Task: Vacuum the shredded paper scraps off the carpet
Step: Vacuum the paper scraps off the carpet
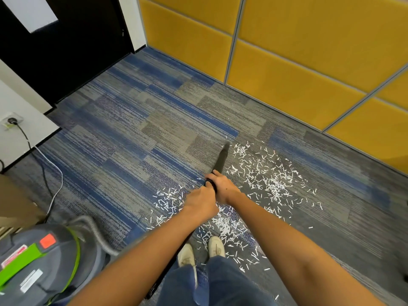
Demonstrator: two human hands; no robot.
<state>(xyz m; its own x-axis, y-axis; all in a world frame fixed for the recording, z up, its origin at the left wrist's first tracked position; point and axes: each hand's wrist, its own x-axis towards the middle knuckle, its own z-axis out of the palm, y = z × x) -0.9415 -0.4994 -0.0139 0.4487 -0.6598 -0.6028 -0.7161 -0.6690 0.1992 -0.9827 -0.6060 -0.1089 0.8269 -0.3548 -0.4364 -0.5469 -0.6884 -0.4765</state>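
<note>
Paper scraps (273, 186), short white strips, lie loose on the grey-and-blue striped carpet (132, 129) in three patches around the hands. The widest spreads at 3 o'clock, a thinner one sits at 9 o'clock, and a dense one lies at 6 o'clock, reaching the toes of two pale shoes (216, 246). The dark vacuum wand (220, 160) points toward 12 o'clock, its blurred tip down at the carpet on the left edge of the widest patch.

The right hand (223, 188) is wrapped round the wand's black collar. The left hand (202, 202) sits just behind it with fingers curled about the tube, touching the right.

At 7 o'clock stands the grey canister vacuum (44, 261), with a green handle and a red button on top. Its ribbed hose (97, 230) arcs off toward the person's legs. Beyond it at 9 o'clock a black cable (44, 173) and a white cable (55, 188) trail over the carpet. The black one runs to a wall socket (11, 121).

A black door (66, 51) stands at 11 o'clock, and yellow padded wall panels (287, 62) run from 12 to 3 o'clock.
</note>
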